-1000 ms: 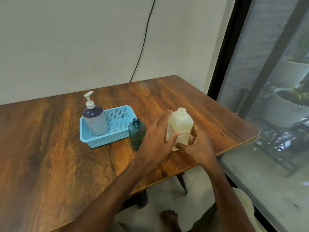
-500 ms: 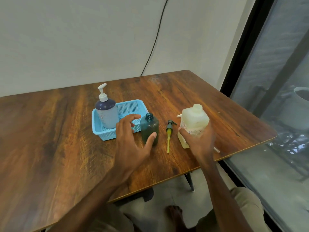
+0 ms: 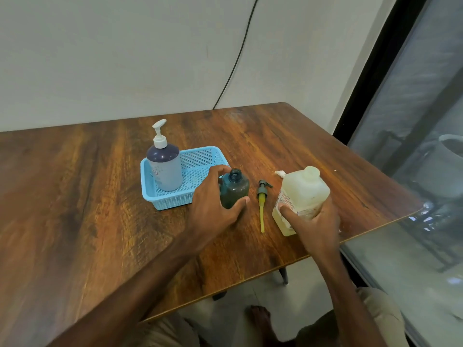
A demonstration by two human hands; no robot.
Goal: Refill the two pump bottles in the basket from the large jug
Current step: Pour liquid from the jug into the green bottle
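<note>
Hands outstretched: left hand (image 3: 213, 214) wraps the open green bottle (image 3: 235, 191), right hand (image 3: 315, 221) clasps the jug (image 3: 304, 190).

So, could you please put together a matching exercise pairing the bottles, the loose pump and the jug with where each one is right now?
Things:
1. purple pump bottle
2. dark green bottle
3. loose pump
4. large jug

Places:
A. lying flat on the table, held by nothing
B. standing in the blue basket
C. on the table, in the grip of the right hand
D. on the table beside the basket, neck open, in the grip of the left hand

Pairs: 1-B, 2-D, 3-A, 4-C
</note>
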